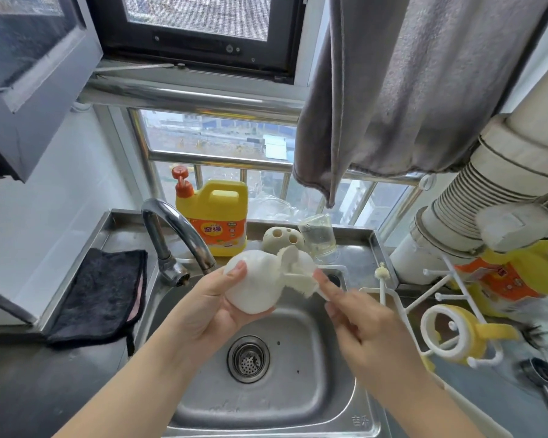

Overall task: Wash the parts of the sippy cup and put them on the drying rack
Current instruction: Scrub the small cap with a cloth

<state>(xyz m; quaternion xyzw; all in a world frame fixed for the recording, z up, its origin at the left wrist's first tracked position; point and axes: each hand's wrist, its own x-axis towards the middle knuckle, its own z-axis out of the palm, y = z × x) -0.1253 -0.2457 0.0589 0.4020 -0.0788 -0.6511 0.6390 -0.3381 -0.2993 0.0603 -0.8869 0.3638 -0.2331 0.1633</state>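
Held over the stainless steel sink (323, 390), so suds likely drain: one rounded white plastic cup part (253, 284), cradled in left hand (209, 308), fingers curled round it. Right hand (366, 320) closed on one white sponge brush (298, 276), pressed against part. Right worktop: one white drying rack (402, 306), one yellow handled cup piece (469, 335). Far: one yellow detergent jug (217, 216).

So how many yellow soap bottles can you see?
2. One yellow soap bottle stands behind the faucet by the window. A second yellow bottle lies at the right behind the drying rack, partly hidden. More could be out of view.
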